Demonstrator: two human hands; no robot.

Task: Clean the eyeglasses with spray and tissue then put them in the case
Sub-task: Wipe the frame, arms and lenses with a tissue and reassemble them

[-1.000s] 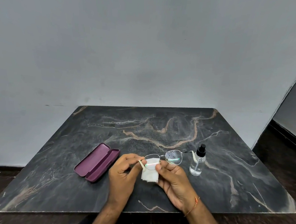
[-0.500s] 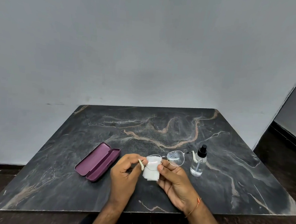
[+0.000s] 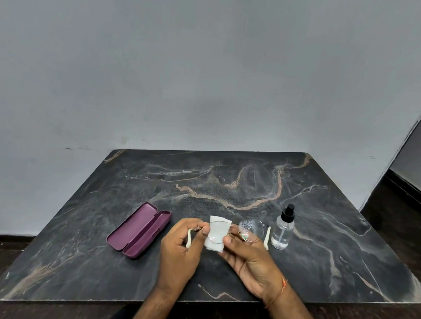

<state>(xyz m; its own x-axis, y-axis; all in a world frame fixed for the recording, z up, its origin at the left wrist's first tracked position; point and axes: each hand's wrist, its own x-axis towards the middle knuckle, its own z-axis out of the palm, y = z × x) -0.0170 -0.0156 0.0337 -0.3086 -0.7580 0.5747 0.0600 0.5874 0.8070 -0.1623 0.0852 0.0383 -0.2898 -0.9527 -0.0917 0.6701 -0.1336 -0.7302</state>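
Observation:
I hold thin-framed eyeglasses (image 3: 249,229) above the table's near middle. My left hand (image 3: 182,246) pinches the frame at its left hinge, the cream temple tip hanging below the fingers. My right hand (image 3: 248,255) presses a folded white tissue (image 3: 216,233) against the left lens, thumb at the tissue's right edge. The right lens is bare and speckled with spray droplets. A clear spray bottle (image 3: 283,229) with a black nozzle stands upright just right of the glasses. The open purple case (image 3: 140,229) lies to the left of my hands.
The dark marble table (image 3: 227,185) reaches a grey wall at the back. Its front edge runs just under my wrists. Dark floor (image 3: 403,213) lies beyond the table's right side.
The tissue has moved up from below the glasses and now covers the left lens. Both hands have shifted slightly with it.

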